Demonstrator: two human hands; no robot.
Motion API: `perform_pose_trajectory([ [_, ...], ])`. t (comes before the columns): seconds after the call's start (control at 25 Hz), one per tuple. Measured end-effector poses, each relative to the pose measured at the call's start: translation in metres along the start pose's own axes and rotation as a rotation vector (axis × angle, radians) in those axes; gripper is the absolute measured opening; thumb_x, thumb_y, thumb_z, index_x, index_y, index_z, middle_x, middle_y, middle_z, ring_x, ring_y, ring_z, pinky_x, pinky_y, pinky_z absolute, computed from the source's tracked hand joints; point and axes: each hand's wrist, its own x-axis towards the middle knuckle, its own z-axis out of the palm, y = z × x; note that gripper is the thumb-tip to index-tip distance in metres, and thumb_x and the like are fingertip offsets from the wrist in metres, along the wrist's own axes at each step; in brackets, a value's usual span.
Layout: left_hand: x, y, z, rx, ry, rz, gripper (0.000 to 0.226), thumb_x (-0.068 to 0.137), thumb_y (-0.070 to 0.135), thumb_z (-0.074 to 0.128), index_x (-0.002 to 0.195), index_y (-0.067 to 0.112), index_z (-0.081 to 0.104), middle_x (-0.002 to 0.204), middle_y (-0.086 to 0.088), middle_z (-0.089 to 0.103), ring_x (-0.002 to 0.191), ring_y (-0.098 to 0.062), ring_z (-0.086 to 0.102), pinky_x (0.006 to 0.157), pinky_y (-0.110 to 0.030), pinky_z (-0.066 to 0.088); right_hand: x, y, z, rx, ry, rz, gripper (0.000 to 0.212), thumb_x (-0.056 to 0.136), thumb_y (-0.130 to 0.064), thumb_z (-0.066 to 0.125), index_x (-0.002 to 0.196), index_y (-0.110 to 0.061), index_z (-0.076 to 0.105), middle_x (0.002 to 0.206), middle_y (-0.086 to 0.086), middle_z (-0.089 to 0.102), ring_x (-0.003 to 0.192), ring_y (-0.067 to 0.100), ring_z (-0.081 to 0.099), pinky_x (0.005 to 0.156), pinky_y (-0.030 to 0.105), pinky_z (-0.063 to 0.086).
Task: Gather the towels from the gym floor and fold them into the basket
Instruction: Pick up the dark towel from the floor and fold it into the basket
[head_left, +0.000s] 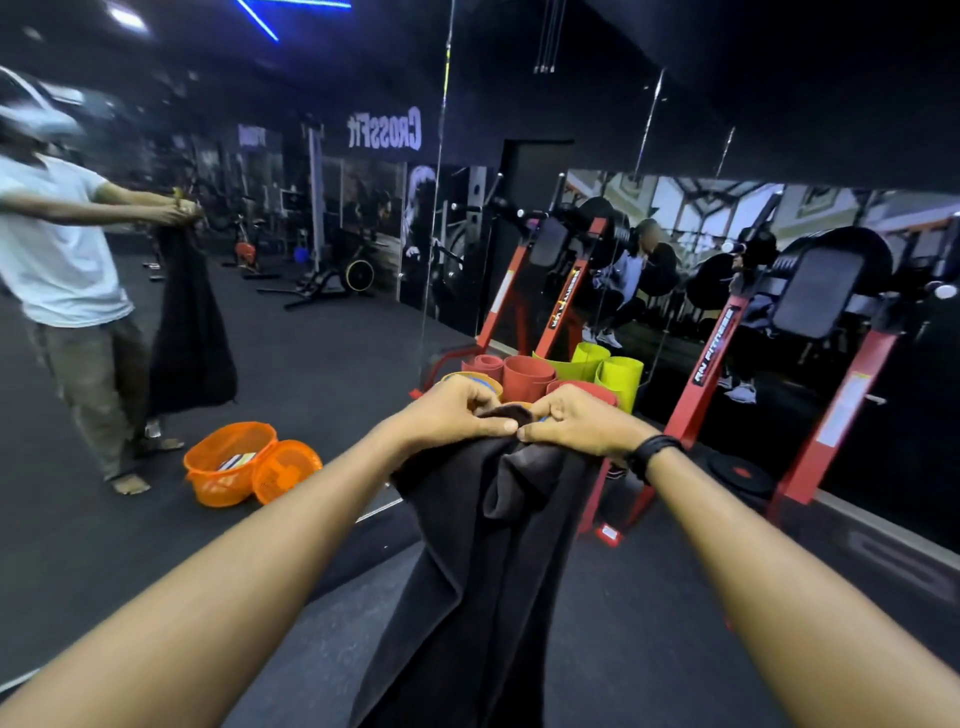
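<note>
Head view, single frame: both arms stretched forward at chest height. Left hand (457, 413) and right hand (574, 423) sit knuckle to knuckle, each pinching the top edge of one dark towel (483, 545); the cloth hangs straight down between my forearms, bunched and creased, not yet flat. I read this as the first fold of this towel, corners brought together. Orange basket (228, 462) shows only in the wall mirror (311, 338), on the floor well to the left, with its double beside it at the mirror seam; something pale lies inside, cannot tell what. No other towels visible on the floor here. Judgement: this towel is gathered; folding is barely begun, placing it in the basket remains
</note>
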Motion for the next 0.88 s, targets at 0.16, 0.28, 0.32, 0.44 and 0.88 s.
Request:
perform_pose_trajectory([
  [0.16,-0.014,-0.037,-0.024,0.014,-0.043,-0.186,0.041,0.092,0.033,0.062,0.071,-0.003,0.057,0.065,-0.002,0.045,0.057,-0.008,0.039,0.053,-0.023,0.032,0.011,0.019,-0.017,0.063,-0.024,-0.004,0.027,0.088,-0.021,0.068,0.083,0.005,0.07,0.073,0.009,0.06,0.066,0.012,0.048,0.054,0.018,0.038],
  [0.28,-0.014,-0.029,-0.028,-0.216,-0.024,-0.284,0.042,0.099,0.033,0.049,0.067,0.006,0.052,0.061,-0.001,0.043,0.051,-0.005,0.036,0.046,-0.017,0.029,0.02,0.023,-0.018,0.116,-0.125,-0.033,0.033,0.082,-0.035,0.071,0.074,-0.004,0.067,0.062,-0.005,0.057,0.06,0.005,0.045,0.053,0.013,0.034],
  [0.32,-0.01,-0.024,-0.027,-0.29,-0.021,-0.317,0.043,0.099,0.035,0.047,0.064,0.01,0.05,0.059,0.001,0.045,0.048,-0.005,0.038,0.045,-0.017,0.031,0.023,0.022,-0.017,0.132,-0.161,-0.033,0.025,0.083,-0.029,0.073,0.072,-0.008,0.063,0.058,-0.012,0.055,0.056,0.001,0.044,0.054,0.011,0.034],
  [0.44,-0.007,-0.014,-0.028,-0.479,-0.064,-0.408,0.038,0.095,0.041,0.051,0.08,0.007,0.061,0.068,-0.004,0.06,0.055,-0.009,0.053,0.051,-0.018,0.043,0.028,0.026,-0.026,0.286,-0.425,0.001,0.019,0.08,-0.012,0.075,0.076,-0.016,0.057,0.061,-0.012,0.055,0.058,0.0,0.047,0.059,0.017,0.037],
  [0.88,0.021,-0.004,0.003,-0.571,0.4,-0.649,0.022,0.094,0.01,0.059,0.072,0.004,0.06,0.046,0.0,0.059,0.038,-0.005,0.056,0.041,-0.019,0.051,0.057,0.051,-0.021,0.459,0.229,0.278,0.018,0.075,0.005,0.075,0.064,-0.006,0.067,0.064,0.004,0.065,0.058,0.015,0.064,0.059,0.037,0.061],
])
